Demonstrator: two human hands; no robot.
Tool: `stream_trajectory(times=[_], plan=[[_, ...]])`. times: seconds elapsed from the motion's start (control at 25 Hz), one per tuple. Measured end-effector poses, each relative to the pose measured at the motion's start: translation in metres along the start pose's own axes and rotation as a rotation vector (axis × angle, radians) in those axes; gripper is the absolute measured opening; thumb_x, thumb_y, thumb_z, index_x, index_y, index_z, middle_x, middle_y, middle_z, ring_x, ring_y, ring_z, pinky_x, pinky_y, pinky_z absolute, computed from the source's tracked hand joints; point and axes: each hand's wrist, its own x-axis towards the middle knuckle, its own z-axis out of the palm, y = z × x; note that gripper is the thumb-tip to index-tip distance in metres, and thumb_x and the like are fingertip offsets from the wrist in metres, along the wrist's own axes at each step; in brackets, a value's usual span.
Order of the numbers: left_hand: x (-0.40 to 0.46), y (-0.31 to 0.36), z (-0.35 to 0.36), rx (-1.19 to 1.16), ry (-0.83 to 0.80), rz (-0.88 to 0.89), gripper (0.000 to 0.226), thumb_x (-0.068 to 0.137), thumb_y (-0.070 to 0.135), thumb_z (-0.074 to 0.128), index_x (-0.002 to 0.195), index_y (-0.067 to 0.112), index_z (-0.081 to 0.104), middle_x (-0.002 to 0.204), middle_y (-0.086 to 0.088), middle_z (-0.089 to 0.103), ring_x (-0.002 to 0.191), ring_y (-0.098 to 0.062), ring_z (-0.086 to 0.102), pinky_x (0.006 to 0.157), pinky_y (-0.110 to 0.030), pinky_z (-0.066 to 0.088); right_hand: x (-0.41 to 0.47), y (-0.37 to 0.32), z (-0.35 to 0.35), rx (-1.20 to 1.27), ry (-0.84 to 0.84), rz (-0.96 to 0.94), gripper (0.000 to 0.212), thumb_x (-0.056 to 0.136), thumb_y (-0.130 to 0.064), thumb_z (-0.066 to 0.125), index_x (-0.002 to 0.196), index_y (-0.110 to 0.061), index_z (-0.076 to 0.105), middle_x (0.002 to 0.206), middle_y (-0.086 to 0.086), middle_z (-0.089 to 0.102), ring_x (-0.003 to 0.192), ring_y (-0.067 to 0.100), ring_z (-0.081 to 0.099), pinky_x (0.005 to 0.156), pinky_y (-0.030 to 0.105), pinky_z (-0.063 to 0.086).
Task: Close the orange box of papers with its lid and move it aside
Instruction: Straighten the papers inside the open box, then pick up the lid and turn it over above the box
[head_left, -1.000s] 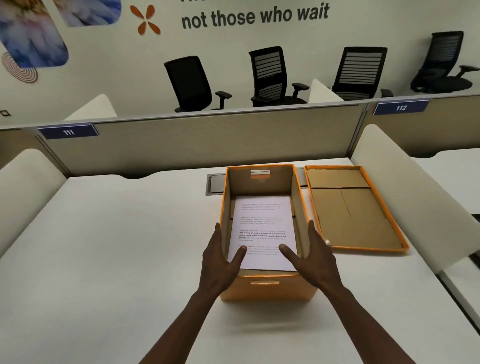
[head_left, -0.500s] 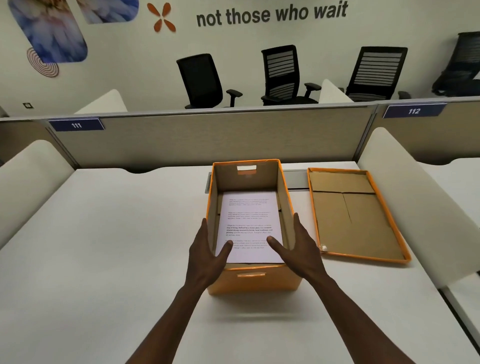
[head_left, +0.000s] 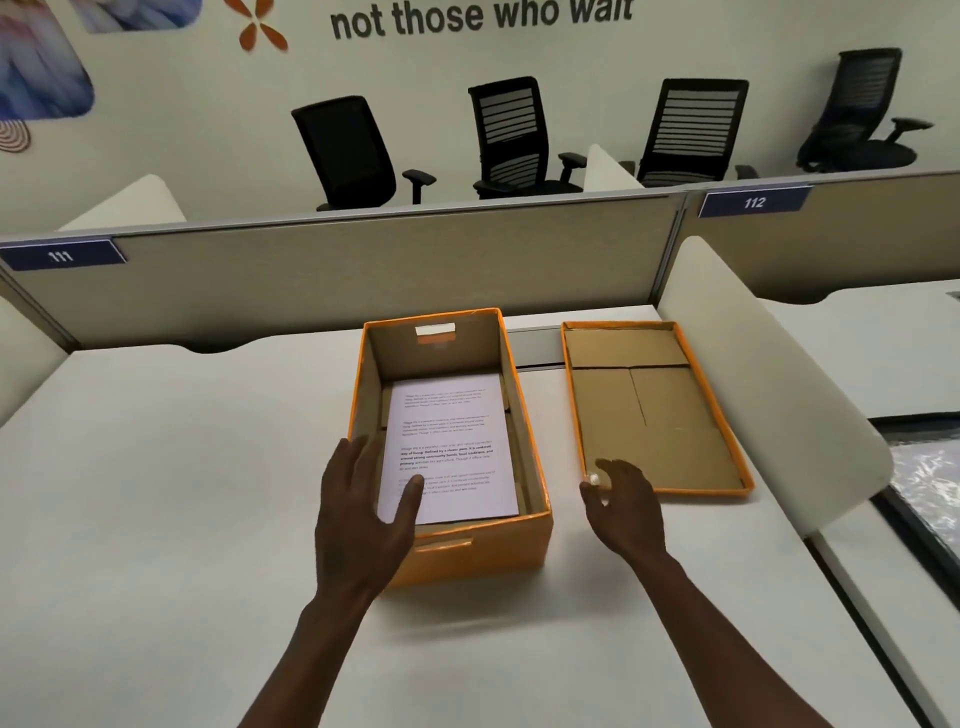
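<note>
The orange box (head_left: 524, 545) stands open in the middle of the white desk (head_left: 156, 493), with a printed sheet of paper (head_left: 449, 447) lying on top of the stack inside. Its lid (head_left: 654, 410) lies upside down on the desk just to the right, brown inside showing. My left hand (head_left: 363, 509) hovers over the box's near left corner, fingers apart, thumb over the paper. My right hand (head_left: 623, 506) is open between the box and the lid, fingers at the lid's near left corner, holding nothing.
A grey partition (head_left: 389, 270) closes off the back of the desk. White side dividers (head_left: 753, 384) stand on the right and left. Black office chairs (head_left: 514, 135) line the wall beyond. A grey cable cover (head_left: 532, 343) sits behind the box.
My right hand has left the box's right side and moved right toward the lid's near corner. My left hand stays at the box's left side.
</note>
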Motion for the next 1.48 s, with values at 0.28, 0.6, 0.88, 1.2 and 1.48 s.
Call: stream_trajectory(times=[0.28,0.6,0.88,1.2,1.48], plan=[[-0.034,0.098,0.044,-0.330,-0.164,0.220,0.048,0.085,0.032,0.074,0.130,0.018,0.069,0.140,0.000,0.065,0.136,-0.014,0.054,0.112,-0.029,0.045,0.009,0.040,-0.005,-0.591,-0.075,-0.129,0.032,0.088,-0.011,0.053,0.113,-0.023,0.070,0.112,0.002,0.065,0.107,0.027,0.057,0.086,0.038,0.040],[-0.019,0.164,0.095,-0.561,-0.611,-0.251,0.047,0.102,0.028,0.058,0.147,0.038,0.047,0.156,0.006,0.049,0.142,-0.013,0.050,0.100,-0.012,0.045,-0.031,0.036,-0.034,0.067,0.365,-0.186,0.011,0.083,-0.013,0.078,0.093,-0.017,0.077,0.092,-0.001,0.071,0.086,0.020,0.062,0.068,0.028,0.046],[-0.003,0.176,0.138,-0.756,-0.739,-0.668,0.018,0.102,0.012,0.056,0.113,0.014,0.069,0.102,-0.013,0.066,0.078,-0.023,0.066,0.089,-0.049,0.063,-0.060,0.032,-0.062,0.362,0.192,-0.123,0.018,0.081,-0.012,0.081,0.098,-0.015,0.079,0.096,-0.005,0.074,0.091,0.006,0.067,0.076,0.020,0.053],[-0.032,0.181,0.120,-0.699,-0.612,-0.314,0.041,0.100,0.022,0.062,0.141,0.024,0.060,0.124,0.003,0.072,0.108,-0.018,0.071,0.090,-0.036,0.064,-0.007,-0.037,-0.132,0.423,0.232,0.034,0.044,0.082,-0.056,0.072,0.110,-0.022,0.076,0.109,-0.007,0.075,0.100,0.007,0.068,0.088,0.033,0.056],[-0.049,0.190,0.083,-0.682,-0.482,0.002,0.048,0.098,0.022,0.064,0.133,0.047,0.044,0.118,0.043,0.051,0.096,0.025,0.057,0.077,0.005,0.045,-0.011,-0.093,-0.132,0.331,0.566,-0.095,0.029,0.085,-0.036,0.076,0.108,-0.018,0.076,0.104,0.000,0.077,0.088,0.008,0.068,0.081,0.030,0.058]])
